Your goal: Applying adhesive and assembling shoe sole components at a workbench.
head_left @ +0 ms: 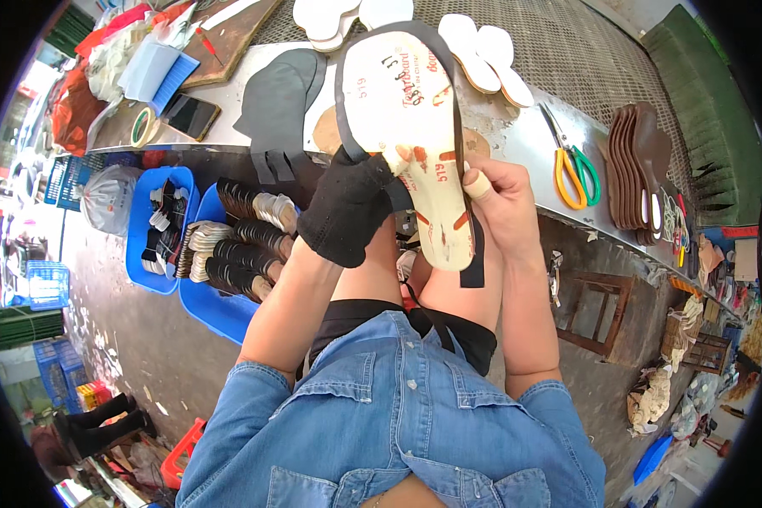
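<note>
Hold the insole [411, 140] in both hands, printed face up, wide end over the edge of the workbench [525, 135] and narrow end above the lap. The left hand [351, 203], in a black covering, grips the narrow middle from its left side; its thumb presses on the face, while the position of the fingers underneath cannot be told. The right hand [501, 199], thumb wrapped in tape, pinches thumb against forefinger at the right edge; whether the dark strip [472, 278], the insole or both lie in that pinch cannot be told. For good work, keep the left grip firm but flat so the insole does not bend, align the strip with the edge, and press in short lengths to avoid puckers. The loose strip end hangs beside the narrow end and could snag. Dark grey pieces [284, 93] and white insoles [483, 55] crowd the bench beyond. To the right lie scissors [565, 154] and stacked brown soles [635, 169]; a phone [190, 116] lies left. A blue bin [212, 317] of strapped parts stands by the left forearm, limiting elbow room.
</note>
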Motion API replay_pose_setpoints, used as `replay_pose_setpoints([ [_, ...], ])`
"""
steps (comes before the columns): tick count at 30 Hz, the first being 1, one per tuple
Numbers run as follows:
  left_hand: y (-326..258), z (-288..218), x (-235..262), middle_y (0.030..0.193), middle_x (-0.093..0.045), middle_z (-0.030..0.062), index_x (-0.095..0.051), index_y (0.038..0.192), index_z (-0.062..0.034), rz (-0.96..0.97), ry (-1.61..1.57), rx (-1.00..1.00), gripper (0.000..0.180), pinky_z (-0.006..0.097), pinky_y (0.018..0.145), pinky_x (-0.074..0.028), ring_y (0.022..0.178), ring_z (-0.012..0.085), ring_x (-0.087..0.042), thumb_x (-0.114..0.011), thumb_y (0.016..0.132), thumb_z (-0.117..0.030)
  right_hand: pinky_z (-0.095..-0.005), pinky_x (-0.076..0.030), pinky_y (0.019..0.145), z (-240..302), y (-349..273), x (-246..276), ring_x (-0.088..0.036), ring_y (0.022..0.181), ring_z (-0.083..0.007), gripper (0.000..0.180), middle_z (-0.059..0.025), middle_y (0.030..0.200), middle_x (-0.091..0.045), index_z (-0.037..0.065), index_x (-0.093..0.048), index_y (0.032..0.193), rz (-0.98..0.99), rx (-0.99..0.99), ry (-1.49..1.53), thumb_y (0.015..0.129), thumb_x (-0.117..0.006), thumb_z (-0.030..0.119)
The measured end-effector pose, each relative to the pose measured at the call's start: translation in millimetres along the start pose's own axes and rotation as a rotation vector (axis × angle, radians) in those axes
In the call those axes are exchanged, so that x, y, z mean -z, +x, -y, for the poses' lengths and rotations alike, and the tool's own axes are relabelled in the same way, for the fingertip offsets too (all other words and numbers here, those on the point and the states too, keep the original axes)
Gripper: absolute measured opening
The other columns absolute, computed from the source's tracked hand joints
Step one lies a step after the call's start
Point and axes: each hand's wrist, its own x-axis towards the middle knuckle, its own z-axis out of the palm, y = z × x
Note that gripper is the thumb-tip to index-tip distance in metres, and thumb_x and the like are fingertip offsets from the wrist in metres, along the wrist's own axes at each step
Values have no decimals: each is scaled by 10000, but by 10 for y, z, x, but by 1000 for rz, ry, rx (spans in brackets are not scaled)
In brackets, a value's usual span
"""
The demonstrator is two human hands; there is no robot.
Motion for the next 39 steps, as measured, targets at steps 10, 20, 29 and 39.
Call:
replay_pose_setpoints([
  [10, 16, 82, 229, 1103, -620, 83, -541, 1175, -11, 48, 95, 11, 433, 304, 810, -509, 973, 159, -604, -690, 769, -26, -213, -463, 654, -136, -45, -107, -580, 746, -98, 291, -27, 873, -600, 2, -565, 1020, -96, 75, 128, 872, -616, 247],
  [20, -47, 220, 96, 1052, -648, 97, -581, 1129, 5, 30, 292, -8, 418, 300, 799, -508, 952, 165, -615, -712, 732, -8, -219, -342, 498, -31, 306, -97, -399, 589, -29, 243, 30, 628, -508, -21, -532, 735, -149, 186, -286, 906, -539, 151],
  [29, 45, 192, 200, 1031, -652, 105, -593, 1108, 23, 44, 208, -34, 358, 295, 776, -506, 901, 147, -626, -682, 764, -22, -182, -375, 543, -46, 151, -108, -459, 645, -25, 213, 19, 765, -522, -20, -551, 850, -47, 147, -24, 903, -565, 186],
  [39, 86, 179, 138, 814, -676, 40, -664, 943, 24, -107, 591, -115, 234, 228, 650, -479, 705, 61, -583, -722, 753, -99, -141, -315, 401, -221, -4, 70, -456, 472, 8, 242, 6, 722, -632, 18, -623, 968, -274, -109, 83, 912, -555, 244],
])
